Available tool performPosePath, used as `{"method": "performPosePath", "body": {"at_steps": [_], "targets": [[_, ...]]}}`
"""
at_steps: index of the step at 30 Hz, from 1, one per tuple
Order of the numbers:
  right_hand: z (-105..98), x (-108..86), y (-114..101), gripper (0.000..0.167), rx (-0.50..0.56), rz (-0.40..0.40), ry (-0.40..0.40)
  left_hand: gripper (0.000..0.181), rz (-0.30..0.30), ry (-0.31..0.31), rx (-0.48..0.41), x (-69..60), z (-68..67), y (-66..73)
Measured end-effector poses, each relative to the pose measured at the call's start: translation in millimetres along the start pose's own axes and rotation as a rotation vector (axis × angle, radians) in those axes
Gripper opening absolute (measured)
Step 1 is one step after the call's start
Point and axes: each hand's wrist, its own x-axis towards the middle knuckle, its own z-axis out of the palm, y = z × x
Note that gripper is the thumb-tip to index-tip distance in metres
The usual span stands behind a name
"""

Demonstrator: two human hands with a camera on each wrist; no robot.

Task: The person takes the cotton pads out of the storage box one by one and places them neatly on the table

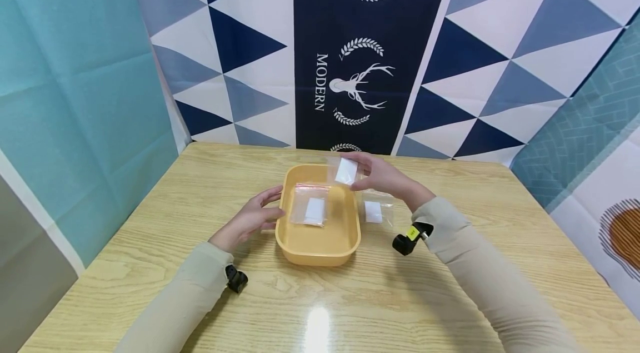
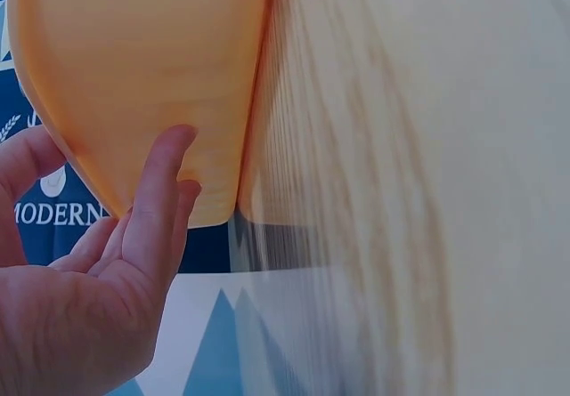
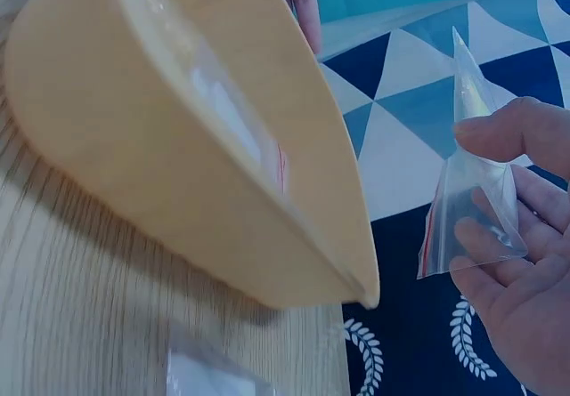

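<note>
A yellow-orange plastic basin [image 1: 318, 242] stands on the wooden table. My left hand [image 1: 254, 214] rests against its left side with fingers extended; in the left wrist view the fingertips [image 2: 183, 135] touch the outer wall. Above the basin's far right rim, my right hand [image 1: 382, 175] pinches a clear zip-lock bag [image 1: 346, 171] with a white piece inside. The right wrist view shows that bag [image 3: 472, 209], with a red seal line, between thumb and fingers. Another such bag [image 1: 314, 210] lies inside the basin.
A third clear bag [image 1: 373, 212] with a white piece lies on the table [image 1: 150, 225] just right of the basin. A patterned cloth [image 1: 250, 64] hangs behind the table's far edge. Light blue cloth [image 1: 75, 92] hangs at the left.
</note>
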Motion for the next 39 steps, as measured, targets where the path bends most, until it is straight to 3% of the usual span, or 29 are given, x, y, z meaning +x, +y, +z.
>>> {"method": "performPosePath", "body": {"at_steps": [14, 39], "targets": [[-16, -38.9, 19, 0.074, 0.032, -0.064, 0.018, 0.068, -0.012, 0.016, 0.001, -0.7, 1.1, 1.8], [-37, -93.7, 76, 0.073, 0.028, 0.013, 0.072, 0.068, -0.004, 0.009, 0.006, -1.1, 0.8, 1.5]]}}
